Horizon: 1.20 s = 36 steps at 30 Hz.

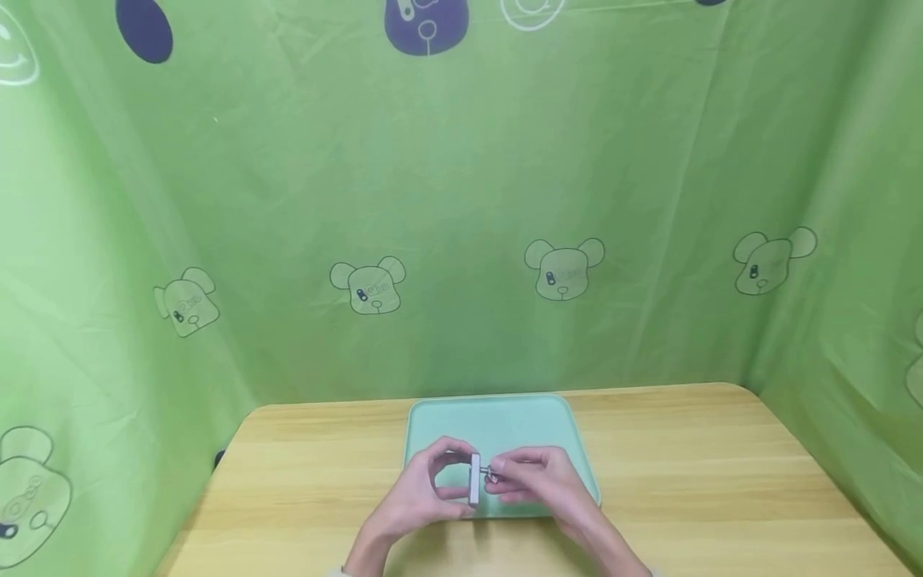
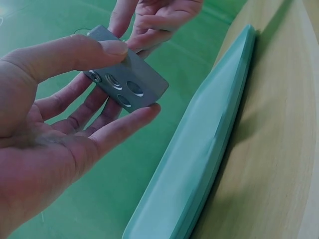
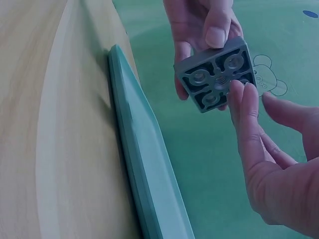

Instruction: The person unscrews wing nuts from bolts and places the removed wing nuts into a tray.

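Observation:
A square grey metal block [image 1: 474, 479] is held on edge above the tray by my left hand [image 1: 421, 493], thumb on one edge and fingers at the opposite one. The left wrist view shows round holes in one face of the block [image 2: 132, 82], with a screw-like end in one. Its other face, in the right wrist view, has recessed pockets and round bosses [image 3: 201, 76]. My right hand [image 1: 551, 481] pinches a small shiny metal piece [image 1: 491, 474] against the block's right side. In the right wrist view its fingertips [image 3: 250, 94] cover that piece, so its exact kind is hidden.
A light green tray [image 1: 497, 417] with a raised rim lies on the wooden table [image 1: 685, 465], under and beyond both hands. Green cloth [image 1: 461, 184] printed with bear heads hangs behind the table and along both sides.

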Each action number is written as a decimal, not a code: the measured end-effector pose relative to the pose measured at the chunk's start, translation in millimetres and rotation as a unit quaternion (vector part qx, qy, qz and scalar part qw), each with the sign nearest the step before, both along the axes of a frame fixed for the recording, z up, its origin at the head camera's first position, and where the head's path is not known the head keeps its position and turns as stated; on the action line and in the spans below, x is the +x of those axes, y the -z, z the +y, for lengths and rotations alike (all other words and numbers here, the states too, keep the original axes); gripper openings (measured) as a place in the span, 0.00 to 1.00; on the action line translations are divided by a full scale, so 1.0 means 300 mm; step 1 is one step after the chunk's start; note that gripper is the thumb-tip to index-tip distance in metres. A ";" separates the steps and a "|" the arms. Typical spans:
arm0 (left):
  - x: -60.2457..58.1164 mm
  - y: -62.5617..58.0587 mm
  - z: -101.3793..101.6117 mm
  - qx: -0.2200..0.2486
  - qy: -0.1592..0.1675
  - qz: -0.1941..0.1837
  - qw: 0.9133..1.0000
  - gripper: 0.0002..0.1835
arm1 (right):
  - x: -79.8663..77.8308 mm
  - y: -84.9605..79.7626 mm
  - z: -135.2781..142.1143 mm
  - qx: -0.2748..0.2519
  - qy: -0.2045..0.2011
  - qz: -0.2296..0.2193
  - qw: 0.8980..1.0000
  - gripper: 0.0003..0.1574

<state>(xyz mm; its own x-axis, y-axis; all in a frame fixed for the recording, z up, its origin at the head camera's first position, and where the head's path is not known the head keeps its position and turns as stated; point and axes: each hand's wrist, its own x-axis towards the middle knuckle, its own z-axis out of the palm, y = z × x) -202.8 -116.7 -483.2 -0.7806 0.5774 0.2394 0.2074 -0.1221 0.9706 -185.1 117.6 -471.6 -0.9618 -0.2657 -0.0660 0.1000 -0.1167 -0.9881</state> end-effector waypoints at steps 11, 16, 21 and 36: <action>0.005 0.002 0.001 -0.002 -0.002 -0.008 1.000 0.37 | 0.009 -0.001 -0.017 0.025 0.017 0.060 0.998 0.22; 0.005 0.000 -0.003 -0.005 -0.011 -0.021 1.000 0.36 | 0.014 0.002 -0.032 0.078 0.051 0.139 0.986 0.12; 0.004 -0.006 -0.014 0.000 -0.015 -0.032 0.999 0.38 | 0.012 0.023 -0.048 0.139 0.090 0.327 0.930 0.09; -0.004 -0.009 -0.033 0.026 0.005 -0.063 0.998 0.37 | -0.037 0.057 -0.056 0.199 0.133 0.694 0.679 0.12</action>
<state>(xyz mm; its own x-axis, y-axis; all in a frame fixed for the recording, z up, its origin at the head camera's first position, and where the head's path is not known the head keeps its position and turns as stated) -204.1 -126.5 -480.4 -0.8009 0.5744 0.1690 0.0828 -0.1734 0.9814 -196.1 100.8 -488.8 -0.1823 -0.2975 0.9372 -0.9324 0.3549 -0.0687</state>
